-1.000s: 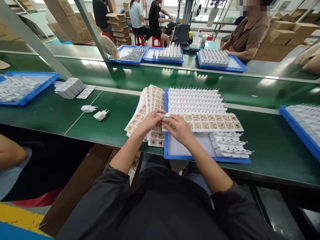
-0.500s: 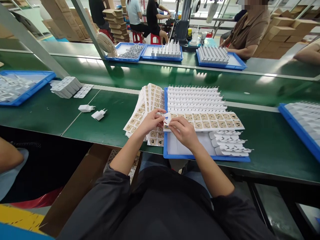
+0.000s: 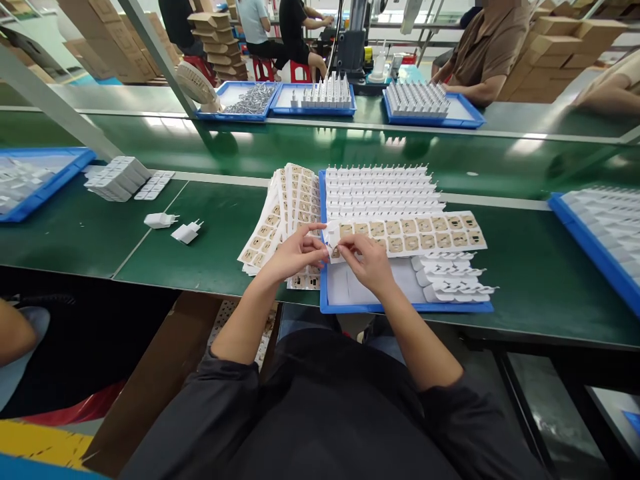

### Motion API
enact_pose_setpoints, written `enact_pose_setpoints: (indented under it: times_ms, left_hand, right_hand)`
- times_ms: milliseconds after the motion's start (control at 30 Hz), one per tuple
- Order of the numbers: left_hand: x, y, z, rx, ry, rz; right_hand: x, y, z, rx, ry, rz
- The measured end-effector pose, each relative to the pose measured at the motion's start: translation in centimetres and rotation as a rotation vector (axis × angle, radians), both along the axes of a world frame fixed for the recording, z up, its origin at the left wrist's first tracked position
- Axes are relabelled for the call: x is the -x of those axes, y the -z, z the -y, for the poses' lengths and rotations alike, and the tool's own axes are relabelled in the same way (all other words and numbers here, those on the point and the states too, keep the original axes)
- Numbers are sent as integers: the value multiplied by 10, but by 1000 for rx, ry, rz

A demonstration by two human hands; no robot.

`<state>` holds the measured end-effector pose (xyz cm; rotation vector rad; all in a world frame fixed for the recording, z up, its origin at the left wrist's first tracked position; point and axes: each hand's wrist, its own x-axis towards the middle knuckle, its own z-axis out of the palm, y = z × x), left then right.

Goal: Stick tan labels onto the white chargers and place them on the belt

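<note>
My left hand (image 3: pixel 296 254) and my right hand (image 3: pixel 364 261) meet over the left end of a blue tray (image 3: pixel 380 307). Together they pinch a small white charger plug (image 3: pixel 331 238), fingers closed round it. My right fingertips rest at the left end of a label sheet (image 3: pixel 415 233) of brown stickers lying across the tray. Rows of white plugs (image 3: pixel 383 191) fill the tray's far half, and more plugs (image 3: pixel 453 280) lie at its near right. A fanned stack of label sheets (image 3: pixel 280 217) lies just left of the tray, under my left hand.
Two loose white plugs (image 3: pixel 173 226) and a pile of plugs (image 3: pixel 117 178) lie on the green bench to the left. Blue trays stand at far left (image 3: pixel 47 183) and far right (image 3: pixel 593 243). Across the belt, a person in brown (image 3: pixel 483 50) sits at more trays (image 3: pixel 433 107).
My hands stayed together at the tray's left end. The plug has turned a little between my fingers, and my view has shifted slightly.
</note>
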<state>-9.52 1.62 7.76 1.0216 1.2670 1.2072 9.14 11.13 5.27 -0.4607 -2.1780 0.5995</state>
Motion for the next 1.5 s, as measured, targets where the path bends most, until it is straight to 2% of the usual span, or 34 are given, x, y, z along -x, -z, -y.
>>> enact_pose_setpoints:
  times_ms: [167, 400, 667, 867, 1067, 1167, 1233, 1367, 1433, 1500]
  left_hand:
    - [-5, 9, 2, -22, 8, 16]
    - [-8, 20, -3, -85, -24, -39]
    - [-10, 25, -4, -129, -59, 18]
    - [-10, 22, -4, -146, -63, 4]
    - [-4, 21, -5, -146, -87, -27]
    - [1, 25, -7, -136, -111, -92]
    - [2, 26, -7, -162, -173, -210]
    - [-9, 16, 3, -309, -403, -516]
    - [-20, 8, 11, -360, -419, -492]
    - [-32, 2, 18, -367, -364, -372]
  right_hand:
    - [-1, 3, 0, 86, -2, 28]
    - [-3, 1, 0, 121, -18, 1]
    - [-9, 3, 2, 129, -72, 37]
    - [-15, -7, -8, 146, -46, 53]
    - [-15, -18, -25, 342, -34, 107]
    - [-15, -19, -32, 487, -26, 45]
    - [-15, -19, -32, 563, -46, -31]
    - [-17, -25, -17, 642, -82, -147]
    - [-20, -29, -4, 662, -97, -173]
    - [-23, -31, 11, 674, -110, -187]
